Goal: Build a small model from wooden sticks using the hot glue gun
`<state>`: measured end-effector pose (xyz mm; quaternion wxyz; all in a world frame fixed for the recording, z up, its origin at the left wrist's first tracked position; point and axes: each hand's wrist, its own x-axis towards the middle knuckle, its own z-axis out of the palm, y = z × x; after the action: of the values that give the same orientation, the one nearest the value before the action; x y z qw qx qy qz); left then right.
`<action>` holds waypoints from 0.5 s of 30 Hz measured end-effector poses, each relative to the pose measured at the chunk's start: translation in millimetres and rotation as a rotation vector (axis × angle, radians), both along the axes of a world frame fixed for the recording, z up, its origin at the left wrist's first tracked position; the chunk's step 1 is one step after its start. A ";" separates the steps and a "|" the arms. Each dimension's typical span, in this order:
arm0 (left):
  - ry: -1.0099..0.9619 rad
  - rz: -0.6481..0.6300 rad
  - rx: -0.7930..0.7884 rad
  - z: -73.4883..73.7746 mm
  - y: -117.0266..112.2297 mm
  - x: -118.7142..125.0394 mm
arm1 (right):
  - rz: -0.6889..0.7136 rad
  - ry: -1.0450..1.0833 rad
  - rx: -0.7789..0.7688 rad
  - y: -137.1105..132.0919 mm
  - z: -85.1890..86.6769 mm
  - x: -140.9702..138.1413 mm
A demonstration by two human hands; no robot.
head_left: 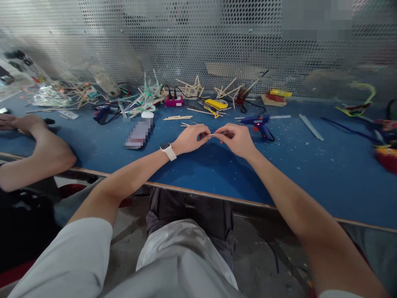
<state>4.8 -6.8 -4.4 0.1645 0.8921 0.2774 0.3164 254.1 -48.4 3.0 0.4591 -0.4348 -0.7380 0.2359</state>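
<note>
Above the blue tabletop (198, 169), my left hand (192, 138) and my right hand (237, 140) meet fingertip to fingertip. Between them runs a short, thin wooden stick (211, 135), pinched at one end by each hand. Most of the stick is covered by my fingers. A blue hot glue gun (260, 124) with a red light lies just right of my right hand. Behind my hands are a yellow utility knife (216, 104) and several loose wooden sticks (178, 118).
A phone (139, 133) lies to the left. Farther back stand a magenta power adapter (173, 100) and piles of sticks (190, 89) against a perforated metal panel (192, 45). At right lies a clear glue stick (311, 127). A co-worker's arm (40, 153) rests at far left.
</note>
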 end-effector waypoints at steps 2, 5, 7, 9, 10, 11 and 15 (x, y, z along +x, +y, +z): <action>0.015 0.000 -0.009 -0.6 -1.0 1.5 | -0.005 0.008 0.003 0.3 -0.6 -0.7; 0.033 0.010 -0.021 -3.6 -0.4 4.6 | -0.001 0.010 -0.006 -0.9 -0.6 -2.4; 0.045 0.018 -0.026 -5.5 0.7 6.3 | 0.001 0.005 -0.011 -2.2 -0.1 -3.2; 0.049 0.019 -0.025 -6.2 1.5 7.1 | -0.010 -0.002 -0.015 -3.2 0.3 -3.0; 0.047 0.014 -0.023 -6.0 1.7 7.3 | -0.013 -0.005 -0.019 -3.4 0.3 -2.3; 0.045 0.008 -0.019 -5.6 1.8 7.2 | -0.011 -0.009 -0.027 -3.5 0.3 -1.3; 0.035 -0.002 -0.013 -3.6 2.9 7.0 | 0.040 -0.028 -0.039 -2.7 -0.4 3.9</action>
<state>11.8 -3.9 -8.1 0.1655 0.8967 0.2815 0.2988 258.0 -51.1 2.6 0.4352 -0.4322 -0.7481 0.2532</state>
